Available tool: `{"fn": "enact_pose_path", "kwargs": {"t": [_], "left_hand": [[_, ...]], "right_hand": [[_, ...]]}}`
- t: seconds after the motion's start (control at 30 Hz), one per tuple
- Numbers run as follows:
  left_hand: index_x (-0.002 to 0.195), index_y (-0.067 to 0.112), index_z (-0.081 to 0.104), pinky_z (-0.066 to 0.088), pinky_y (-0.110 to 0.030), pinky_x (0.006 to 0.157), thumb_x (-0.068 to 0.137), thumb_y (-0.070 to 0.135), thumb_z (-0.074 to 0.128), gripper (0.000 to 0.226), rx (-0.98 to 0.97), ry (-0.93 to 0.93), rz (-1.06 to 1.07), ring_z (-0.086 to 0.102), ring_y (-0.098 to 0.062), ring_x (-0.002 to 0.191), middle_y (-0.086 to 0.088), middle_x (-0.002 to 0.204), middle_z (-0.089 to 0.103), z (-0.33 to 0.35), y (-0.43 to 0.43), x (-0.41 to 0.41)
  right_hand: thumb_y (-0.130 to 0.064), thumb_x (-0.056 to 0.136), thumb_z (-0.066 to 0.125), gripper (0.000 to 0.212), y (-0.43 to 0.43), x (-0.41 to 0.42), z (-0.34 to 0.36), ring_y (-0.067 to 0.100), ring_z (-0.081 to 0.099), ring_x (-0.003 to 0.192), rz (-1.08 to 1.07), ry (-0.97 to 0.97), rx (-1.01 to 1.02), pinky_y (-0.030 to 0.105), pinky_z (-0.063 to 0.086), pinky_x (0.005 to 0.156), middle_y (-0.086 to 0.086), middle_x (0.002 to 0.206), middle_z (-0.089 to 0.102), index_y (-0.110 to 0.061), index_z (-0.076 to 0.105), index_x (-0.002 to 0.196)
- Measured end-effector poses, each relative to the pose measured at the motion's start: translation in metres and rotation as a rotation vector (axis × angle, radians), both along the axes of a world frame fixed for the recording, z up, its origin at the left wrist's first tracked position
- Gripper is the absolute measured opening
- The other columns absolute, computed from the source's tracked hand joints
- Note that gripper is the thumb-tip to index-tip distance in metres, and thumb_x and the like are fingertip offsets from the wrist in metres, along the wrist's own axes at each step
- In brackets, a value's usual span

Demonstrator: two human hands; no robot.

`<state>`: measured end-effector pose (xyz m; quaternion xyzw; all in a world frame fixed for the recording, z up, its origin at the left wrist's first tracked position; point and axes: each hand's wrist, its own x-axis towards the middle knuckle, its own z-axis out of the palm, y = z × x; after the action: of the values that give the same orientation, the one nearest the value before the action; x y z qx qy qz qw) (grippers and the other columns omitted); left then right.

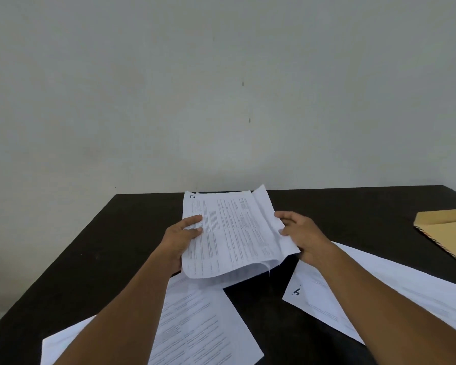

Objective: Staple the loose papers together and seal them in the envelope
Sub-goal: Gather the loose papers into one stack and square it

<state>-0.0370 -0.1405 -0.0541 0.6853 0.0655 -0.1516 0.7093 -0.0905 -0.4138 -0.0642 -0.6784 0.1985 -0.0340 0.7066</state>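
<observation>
Your left hand (185, 234) and right hand (302, 233) each grip a side of the white printed paper stack (232, 233), held above the dark table (95, 246) near its far edge (tan paper envelope (448, 233) lies at the right edge).

You have a sheaf of printed papers (234, 233) lifted off the counter, its near edge sagging and its right-hand sheets fanned apart. Two more printed sheets lie flat and apart: one (195, 325) near you at left, one (379, 293) at right. The tan envelope (448, 230) lies at the far right edge, partly cut off.
</observation>
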Motion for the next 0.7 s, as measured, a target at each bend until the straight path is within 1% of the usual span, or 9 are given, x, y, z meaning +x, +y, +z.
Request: {"fn": "enact_pose_path", "kwargs": {"t": [0.13,0.2,0.23,0.3,0.37,0.47,0.53,0.6,0.7], "left_hand": [[0.121,0.024,0.07,0.058,-0.042,0.064,0.098,0.006,0.058,0.031,-0.125,0.005,-0.011,0.068,-0.031,0.098,-0.006,0.117,0.066,0.008,-0.012,0.002],[0.12,0.025,0.07,0.059,-0.048,0.072,0.098,0.004,0.057,0.033,-0.18,0.008,-0.003,0.066,-0.034,0.104,-0.007,0.12,0.066,0.012,-0.013,0.005],[0.12,0.024,0.069,0.058,-0.049,0.074,0.098,0.003,0.057,0.033,-0.195,0.004,0.007,0.066,-0.034,0.104,-0.006,0.119,0.066,0.014,-0.014,0.005],[0.118,0.022,0.069,0.058,-0.046,0.072,0.098,0.004,0.058,0.029,-0.154,-0.025,0.024,0.068,-0.031,0.1,-0.006,0.116,0.068,0.02,-0.016,0.005],[0.115,0.019,0.071,0.058,-0.04,0.068,0.097,0.006,0.061,0.024,-0.05,-0.073,0.02,0.069,-0.026,0.097,-0.006,0.117,0.068,0.023,-0.017,0.006],[0.113,0.022,0.073,0.055,-0.031,0.064,0.094,0.007,0.066,0.025,0.052,-0.137,-0.033,0.065,-0.021,0.097,-0.002,0.122,0.061,0.026,-0.018,0.006],[0.116,0.021,0.072,0.056,-0.026,0.057,0.091,0.005,0.069,0.03,0.08,-0.148,-0.086,0.064,-0.019,0.093,0.0,0.119,0.059,0.028,-0.021,0.004],[0.12,0.021,0.071,0.059,-0.027,0.054,0.087,0.002,0.073,0.038,0.056,-0.129,-0.142,0.069,-0.022,0.088,0.0,0.113,0.062,0.029,-0.024,0.001],[0.121,0.02,0.071,0.063,-0.035,0.064,0.082,0.0,0.077,0.044,0.015,-0.106,-0.218,0.074,-0.028,0.092,-0.009,0.119,0.067,0.025,-0.029,-0.003]], "right_hand": [[0.014,0.093,0.045,0.046,-0.008,-0.007,0.008,0.032,0.067,0.106,-0.026,-0.097,0.249,0.036,0.059,0.063,0.01,0.121,0.067,-0.017,0.066,0.119],[0.014,0.092,0.045,0.047,-0.016,-0.011,0.01,0.034,0.067,0.109,-0.034,-0.135,0.343,0.036,0.059,0.059,0.012,0.122,0.066,-0.015,0.064,0.122],[0.015,0.091,0.046,0.047,-0.019,-0.012,0.011,0.035,0.066,0.11,-0.041,-0.156,0.387,0.036,0.059,0.058,0.013,0.122,0.066,-0.014,0.063,0.124],[0.016,0.089,0.049,0.048,-0.023,-0.012,0.014,0.035,0.067,0.111,-0.048,-0.202,0.482,0.036,0.06,0.058,0.014,0.123,0.068,-0.013,0.062,0.125],[0.016,0.088,0.052,0.048,-0.022,-0.012,0.018,0.034,0.07,0.107,-0.044,-0.232,0.548,0.037,0.061,0.059,0.014,0.123,0.07,-0.012,0.061,0.127],[0.01,0.09,0.056,0.041,-0.016,-0.014,0.027,0.031,0.072,0.101,-0.006,-0.245,0.505,0.037,0.062,0.063,0.015,0.12,0.071,-0.01,0.061,0.126],[0.001,0.092,0.061,0.034,-0.011,-0.017,0.033,0.03,0.073,0.099,0.042,-0.241,0.443,0.035,0.062,0.061,0.014,0.117,0.073,-0.011,0.063,0.124],[-0.006,0.094,0.062,0.029,-0.01,-0.021,0.037,0.03,0.073,0.098,0.081,-0.22,0.379,0.033,0.061,0.057,0.013,0.115,0.074,-0.014,0.065,0.122],[-0.012,0.098,0.058,0.024,-0.014,-0.027,0.043,0.027,0.073,0.091,0.125,-0.188,0.258,0.034,0.059,0.057,0.013,0.11,0.075,-0.015,0.068,0.12]]}}
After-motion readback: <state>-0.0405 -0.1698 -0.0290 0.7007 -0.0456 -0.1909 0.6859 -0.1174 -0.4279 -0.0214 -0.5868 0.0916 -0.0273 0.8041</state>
